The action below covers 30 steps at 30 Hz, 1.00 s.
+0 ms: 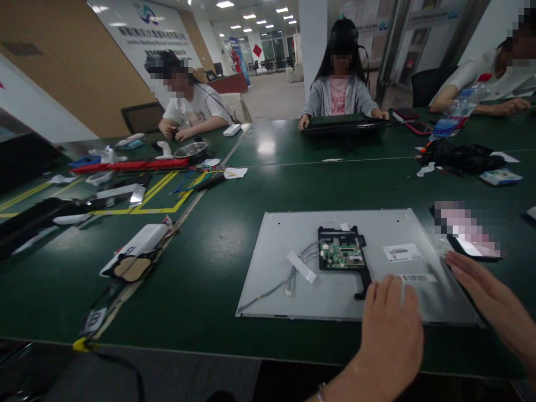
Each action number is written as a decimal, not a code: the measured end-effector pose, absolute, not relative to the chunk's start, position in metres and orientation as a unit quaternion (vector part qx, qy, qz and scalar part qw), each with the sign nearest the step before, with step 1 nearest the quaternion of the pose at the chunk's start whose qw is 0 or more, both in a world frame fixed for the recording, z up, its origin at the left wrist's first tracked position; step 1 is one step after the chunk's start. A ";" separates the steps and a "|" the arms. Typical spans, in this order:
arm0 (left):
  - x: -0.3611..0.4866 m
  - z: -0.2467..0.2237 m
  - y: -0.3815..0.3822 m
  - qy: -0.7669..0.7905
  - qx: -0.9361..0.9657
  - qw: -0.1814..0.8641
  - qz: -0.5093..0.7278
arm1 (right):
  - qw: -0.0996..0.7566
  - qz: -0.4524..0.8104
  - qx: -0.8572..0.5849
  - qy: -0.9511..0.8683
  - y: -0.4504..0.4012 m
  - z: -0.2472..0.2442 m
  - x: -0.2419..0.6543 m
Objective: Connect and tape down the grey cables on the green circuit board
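A flat grey metal-backed display panel (pixel 276 240) lies on the green table before me. At its middle a black plastic bracket (pixel 366 279) surrounds a green circuit board (pixel 341 255). Grey cables (pixel 268 293) run from the board to the lower left, with a strip of white tape (pixel 302 268) across them. My left hand (pixel 393 324) is over the panel's lower right, right of the bracket, its fingers curled together and their tips hidden. What they hold, if anything, does not show. Along the panel's right edge rests my right hand (pixel 486 290), fingers stretched out.
A phone (pixel 469 234) lies right of the panel. On the left are a white battery-like pack (pixel 140 251) with a black cable and a red strip (pixel 134 166). A bottle (pixel 456 111) stands back right. Several people sit around the table, one holding a dark panel (pixel 345 125).
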State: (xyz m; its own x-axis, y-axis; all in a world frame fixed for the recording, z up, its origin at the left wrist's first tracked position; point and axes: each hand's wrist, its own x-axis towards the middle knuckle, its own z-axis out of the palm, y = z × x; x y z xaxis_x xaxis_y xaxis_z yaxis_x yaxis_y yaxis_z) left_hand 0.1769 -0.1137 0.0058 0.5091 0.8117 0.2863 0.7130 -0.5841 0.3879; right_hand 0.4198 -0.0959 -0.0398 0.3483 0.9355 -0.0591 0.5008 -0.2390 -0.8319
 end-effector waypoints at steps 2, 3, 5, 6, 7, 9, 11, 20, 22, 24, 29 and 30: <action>0.200 -0.004 -0.120 0.416 0.874 0.113 0.225 | 0.395 0.304 -0.719 -0.484 -0.094 -0.036 0.415; 0.208 -0.008 -0.122 0.408 0.877 0.112 0.226 | 0.402 0.312 -0.716 -0.478 -0.094 -0.034 0.413; 0.217 -0.014 -0.122 0.406 0.880 0.107 0.223 | 0.412 0.329 -0.711 -0.466 -0.093 -0.031 0.410; 0.219 -0.016 -0.121 0.410 0.879 0.104 0.218 | 0.416 0.336 -0.709 -0.460 -0.092 -0.030 0.408; 0.218 -0.017 -0.120 0.419 0.877 0.101 0.211 | 0.420 0.343 -0.707 -0.454 -0.092 -0.028 0.406; 0.215 -0.019 -0.119 0.436 0.873 0.093 0.197 | 0.427 0.356 -0.702 -0.445 -0.091 -0.026 0.400; 0.210 -0.020 -0.118 0.451 0.868 0.087 0.189 | 0.435 0.366 -0.696 -0.439 -0.090 -0.026 0.392; 0.182 -0.022 -0.120 0.534 0.823 0.077 0.177 | 0.447 0.414 -0.649 -0.455 -0.086 -0.028 0.342; 0.173 -0.021 -0.118 0.554 0.812 0.080 0.168 | 0.453 0.424 -0.636 -0.458 -0.085 -0.025 0.326; 0.164 -0.020 -0.117 0.573 0.800 0.082 0.156 | 0.458 0.436 -0.617 -0.469 -0.085 -0.023 0.310; 0.139 -0.016 -0.112 0.591 0.791 0.086 0.136 | 0.434 0.428 -0.568 -0.553 -0.084 -0.030 0.282; 0.133 -0.015 -0.111 0.591 0.791 0.088 0.134 | 0.427 0.425 -0.560 -0.569 -0.083 -0.032 0.278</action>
State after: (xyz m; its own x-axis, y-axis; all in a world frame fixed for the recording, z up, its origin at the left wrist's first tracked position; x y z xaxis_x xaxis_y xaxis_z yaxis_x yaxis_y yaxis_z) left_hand 0.1328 -0.1106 -0.0151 0.2665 0.9578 0.1076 0.9107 -0.2867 0.2975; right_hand 0.2784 -0.0828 -0.0322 -0.0091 0.9999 0.0106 0.2751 0.0127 -0.9613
